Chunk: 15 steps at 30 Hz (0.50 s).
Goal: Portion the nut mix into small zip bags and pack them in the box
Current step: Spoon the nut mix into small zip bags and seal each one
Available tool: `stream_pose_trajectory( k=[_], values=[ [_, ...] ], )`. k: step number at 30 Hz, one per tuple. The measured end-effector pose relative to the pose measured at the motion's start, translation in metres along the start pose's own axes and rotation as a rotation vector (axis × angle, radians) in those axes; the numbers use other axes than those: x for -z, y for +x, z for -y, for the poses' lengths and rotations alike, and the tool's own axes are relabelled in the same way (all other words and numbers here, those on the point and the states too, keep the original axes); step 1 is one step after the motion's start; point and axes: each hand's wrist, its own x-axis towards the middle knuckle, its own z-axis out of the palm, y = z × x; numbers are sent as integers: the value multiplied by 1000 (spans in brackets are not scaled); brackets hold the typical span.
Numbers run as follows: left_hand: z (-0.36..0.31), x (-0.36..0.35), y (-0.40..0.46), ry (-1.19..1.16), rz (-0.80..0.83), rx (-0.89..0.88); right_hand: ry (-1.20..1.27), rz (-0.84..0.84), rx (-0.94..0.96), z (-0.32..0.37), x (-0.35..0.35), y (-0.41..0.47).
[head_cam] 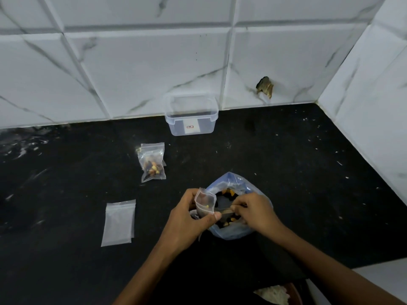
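Filling small zip bag point(205, 204) over nut mix bag point(231, 208) | left hand point(189, 213) pinching it open | right hand point(253, 211) gripping scoop point(224, 209) | tip slowly, mouth wide | box point(191, 116) behind.

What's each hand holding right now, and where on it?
Left hand pinches a small zip bag at its lower edge. Right hand grips a spoon-like scoop by its handle, over the big nut-mix bag.
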Motion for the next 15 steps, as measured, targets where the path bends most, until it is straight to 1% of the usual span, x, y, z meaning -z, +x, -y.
stream_pose_trajectory(
  k=[8, 12, 15],
  values=[
    [-5, 4, 1, -14, 6, 28, 169, -61, -45, -8, 30, -9],
    [-5, 4, 0, -20, 1, 35, 315, -32, -102, -10, 49, -18],
    [-6, 4, 1, 23, -11, 26, 422, -56, -108, -4, 66, -28]
  ],
)
